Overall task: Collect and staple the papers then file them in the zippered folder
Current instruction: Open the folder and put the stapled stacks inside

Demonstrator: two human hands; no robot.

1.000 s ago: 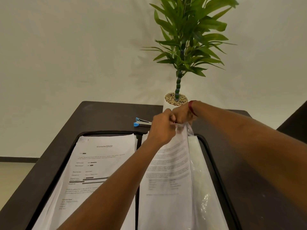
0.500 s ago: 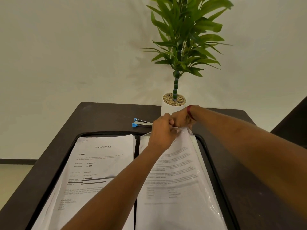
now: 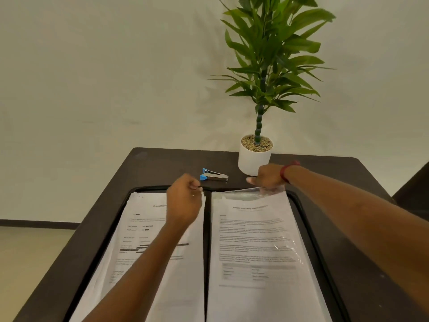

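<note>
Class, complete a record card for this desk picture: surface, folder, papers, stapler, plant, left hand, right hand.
surface: dark table
folder: black zippered folder, lying open
papers: left papers bare; right papers under a clear sleeve
stapler: blue stapler, beyond the folder
plant: potted plant, at the far edge
left hand: left hand curled over left papers; contents unclear
right hand: right hand holds the sleeve's top edge

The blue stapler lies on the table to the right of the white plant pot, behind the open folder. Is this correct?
No. The head view shows the blue stapler lying on the table to the left of the white plant pot, behind the open folder.
</note>
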